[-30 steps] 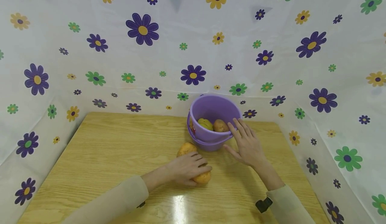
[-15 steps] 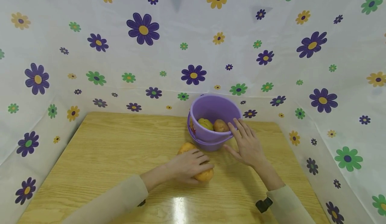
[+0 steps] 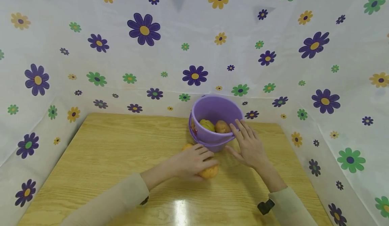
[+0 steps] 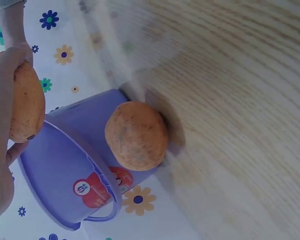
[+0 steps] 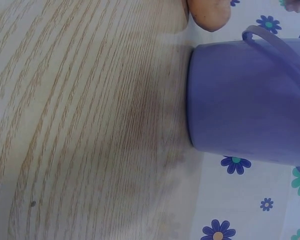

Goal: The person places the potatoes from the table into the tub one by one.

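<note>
Fingers of left hand [image 3: 191, 161] curled round potato [image 3: 209, 172], right hand [image 3: 248, 144] flat against bucket [image 3: 212, 108]

Wooden table [image 3: 100, 151]; white flower-print cloth backdrop [image 3: 91, 67] behind and beside it.

Wooden table [image 3: 106, 158]: light oak-look top, visible grain, glossy glare patch near front edge. Flower-print sheet [image 3: 273, 60] rises behind and at both sides.

Items directly on top:
- 1 purple bucket [image 3: 216, 124], upright, far-centre/right, handle folded down along the front; red sticker on its wall. Holds a brown potato [image 3: 223, 127] & a yellow-green one [image 3: 207, 125], side by side.
- 1 orange-brown potato [image 4: 136, 135], on the tabletop just beside the bucket's near-left wall; in the wrist view looks to touch it.
</note>
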Demonstrator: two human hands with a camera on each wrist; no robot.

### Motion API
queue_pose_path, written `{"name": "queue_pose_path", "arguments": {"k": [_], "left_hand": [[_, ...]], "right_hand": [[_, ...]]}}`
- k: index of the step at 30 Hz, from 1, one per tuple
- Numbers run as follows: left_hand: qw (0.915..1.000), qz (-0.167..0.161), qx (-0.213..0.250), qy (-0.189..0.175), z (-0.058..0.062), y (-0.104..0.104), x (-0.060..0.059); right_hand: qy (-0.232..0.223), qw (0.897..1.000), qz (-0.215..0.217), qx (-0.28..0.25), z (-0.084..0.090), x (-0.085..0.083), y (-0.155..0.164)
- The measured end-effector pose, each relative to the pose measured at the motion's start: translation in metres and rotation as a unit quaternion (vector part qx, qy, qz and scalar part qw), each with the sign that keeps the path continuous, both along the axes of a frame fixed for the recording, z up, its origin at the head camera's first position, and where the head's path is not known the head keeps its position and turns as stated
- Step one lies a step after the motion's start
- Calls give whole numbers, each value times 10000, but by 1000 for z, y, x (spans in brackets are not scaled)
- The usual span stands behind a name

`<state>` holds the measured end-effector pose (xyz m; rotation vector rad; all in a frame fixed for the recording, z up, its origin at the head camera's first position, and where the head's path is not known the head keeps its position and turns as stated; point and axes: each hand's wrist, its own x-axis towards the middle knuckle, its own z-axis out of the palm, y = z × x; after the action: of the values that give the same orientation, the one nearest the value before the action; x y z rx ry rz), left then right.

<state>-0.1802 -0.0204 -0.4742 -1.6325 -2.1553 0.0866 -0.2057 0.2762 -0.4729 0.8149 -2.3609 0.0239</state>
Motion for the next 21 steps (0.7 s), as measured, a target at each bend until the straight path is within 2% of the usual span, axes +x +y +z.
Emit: {"name": "queue_pose_path", "arguments": {"k": [4, 11, 21], "left_hand": [[9998, 13, 183, 96, 8, 0, -2], [9973, -163, 618, 373, 22, 1, -9], [9955, -27, 786, 531, 45, -1, -20]], "right_hand": [[113, 9999, 68, -91, -1, 0, -1], [262, 9995, 129, -122, -2, -2, -1], [299, 9994, 120, -136, -3, -2, 0]]}}
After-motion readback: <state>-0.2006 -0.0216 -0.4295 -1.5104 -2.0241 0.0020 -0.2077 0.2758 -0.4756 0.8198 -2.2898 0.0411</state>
